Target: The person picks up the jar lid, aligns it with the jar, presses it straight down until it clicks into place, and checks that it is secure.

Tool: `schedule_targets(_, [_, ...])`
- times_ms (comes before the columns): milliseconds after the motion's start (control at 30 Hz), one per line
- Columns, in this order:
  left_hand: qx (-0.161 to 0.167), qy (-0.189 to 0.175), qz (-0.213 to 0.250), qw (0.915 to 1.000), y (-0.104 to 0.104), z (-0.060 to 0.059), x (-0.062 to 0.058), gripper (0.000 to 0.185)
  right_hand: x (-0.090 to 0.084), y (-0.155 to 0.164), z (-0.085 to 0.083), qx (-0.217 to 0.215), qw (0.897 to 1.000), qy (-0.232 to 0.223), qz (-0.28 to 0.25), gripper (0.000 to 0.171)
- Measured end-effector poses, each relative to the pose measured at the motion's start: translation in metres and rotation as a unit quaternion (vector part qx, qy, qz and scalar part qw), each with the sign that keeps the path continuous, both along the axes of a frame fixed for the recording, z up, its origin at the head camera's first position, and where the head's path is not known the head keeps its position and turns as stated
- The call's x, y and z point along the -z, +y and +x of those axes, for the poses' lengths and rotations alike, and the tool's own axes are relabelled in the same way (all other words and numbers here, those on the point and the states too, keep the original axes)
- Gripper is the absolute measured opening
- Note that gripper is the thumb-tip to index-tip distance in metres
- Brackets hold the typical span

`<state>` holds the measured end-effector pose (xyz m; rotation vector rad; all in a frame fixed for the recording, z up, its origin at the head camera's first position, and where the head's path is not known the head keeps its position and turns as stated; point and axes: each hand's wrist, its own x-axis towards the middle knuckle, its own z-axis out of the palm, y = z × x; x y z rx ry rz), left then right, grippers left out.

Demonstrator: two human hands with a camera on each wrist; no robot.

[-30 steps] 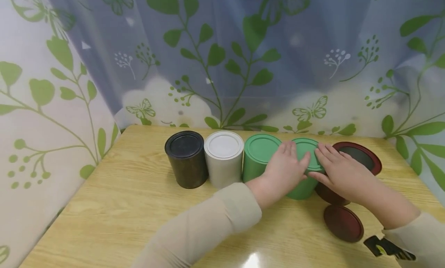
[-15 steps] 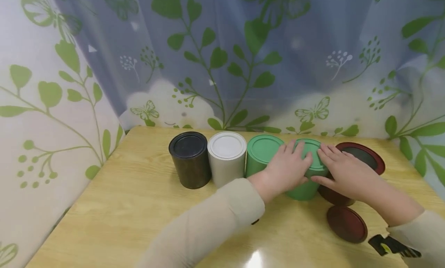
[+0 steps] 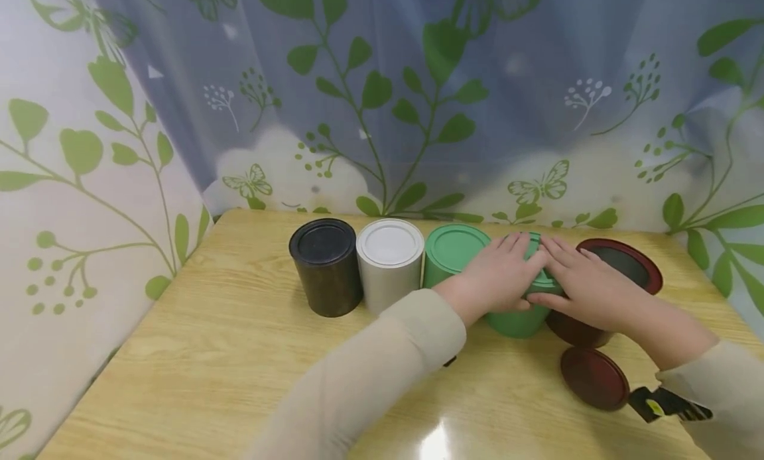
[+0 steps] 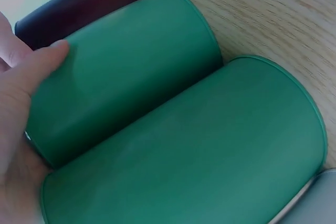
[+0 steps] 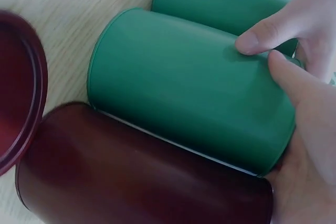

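We see the left hand and right hand laid over the lid of a green cylindrical tin, thumbs curled against its wall, gripping it. It stands on the wooden table between a second green tin and an open dark-red tin.

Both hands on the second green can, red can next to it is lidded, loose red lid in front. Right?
Not quite. The red can is open, not lidded: the head view shows its dark inside. The rest stands: the left hand and the right hand are both on the second green can, and the loose red lid lies on the table in front.
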<state>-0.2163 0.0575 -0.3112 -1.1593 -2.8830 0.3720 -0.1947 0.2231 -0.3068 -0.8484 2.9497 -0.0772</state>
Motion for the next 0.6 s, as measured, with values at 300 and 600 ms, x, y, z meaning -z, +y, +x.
schedule_targets(300, [0.007, 0.006, -0.008, 0.9999, -0.002, -0.002, -0.002, 0.078, 0.000, -0.003, -0.001, -0.008, 0.999, 0.021, 0.024, 0.085])
schedule_targets(600, [-0.007, 0.035, -0.040, 0.9986, 0.003, 0.005, 0.000, 0.077, 0.005, -0.003, 0.010, 0.028, 0.995, 0.058, 0.071, 0.084])
